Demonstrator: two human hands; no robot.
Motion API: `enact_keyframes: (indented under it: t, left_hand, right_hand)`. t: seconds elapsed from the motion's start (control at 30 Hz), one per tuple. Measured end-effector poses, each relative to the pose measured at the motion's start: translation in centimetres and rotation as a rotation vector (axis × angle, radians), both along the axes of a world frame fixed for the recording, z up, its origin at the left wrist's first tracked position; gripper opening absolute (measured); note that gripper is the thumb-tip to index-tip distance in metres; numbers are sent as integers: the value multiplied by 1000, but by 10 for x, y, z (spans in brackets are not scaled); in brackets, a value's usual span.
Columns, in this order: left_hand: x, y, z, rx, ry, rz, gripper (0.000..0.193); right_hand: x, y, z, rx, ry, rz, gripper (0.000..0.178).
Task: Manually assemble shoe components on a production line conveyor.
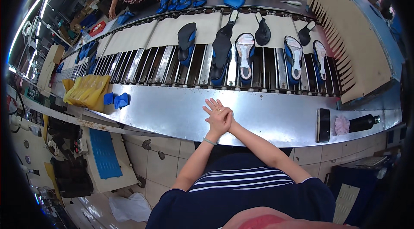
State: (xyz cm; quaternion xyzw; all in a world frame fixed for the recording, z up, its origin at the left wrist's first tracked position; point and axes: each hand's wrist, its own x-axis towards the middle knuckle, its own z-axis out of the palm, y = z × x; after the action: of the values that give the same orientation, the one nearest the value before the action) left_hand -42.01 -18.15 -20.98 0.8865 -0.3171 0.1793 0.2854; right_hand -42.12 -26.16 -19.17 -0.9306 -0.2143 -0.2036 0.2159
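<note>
My left hand [221,121], with a ring on a finger and a band at the wrist, lies across my right hand [210,107] above the near metal ledge. Its fingers fold over the back of the right hand. The right hand's fingers stretch out from beneath, apart and holding nothing. Beyond them, blue high-heeled shoes lie soles-up on the roller conveyor: one with a black sole [186,41] and several with pale bare bottoms, such as this shoe [245,56]. A black sole [221,54] covers another shoe. Loose black soles [262,31] rest on the beige sheet.
A yellow bag [88,92] and blue pieces [122,100] lie on the ledge [172,108] at left. At right are a phone [323,124], a pink scrunchie [342,124] and a black bottle [364,122]. A fringed tan curtain [358,35] hangs there. Two people work across the conveyor.
</note>
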Motion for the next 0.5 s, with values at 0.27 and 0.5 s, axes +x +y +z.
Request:
enact_keyframes:
  t: [0.27, 0.5]
  left_hand:
    - [-8, -6, 25, -117, 250, 4, 82]
    - [-2, -2, 8, 7, 27, -13, 82]
  right_hand:
    - [0, -3, -3, -9, 8, -1, 65]
    - [0, -3, -3, -9, 0, 2, 66]
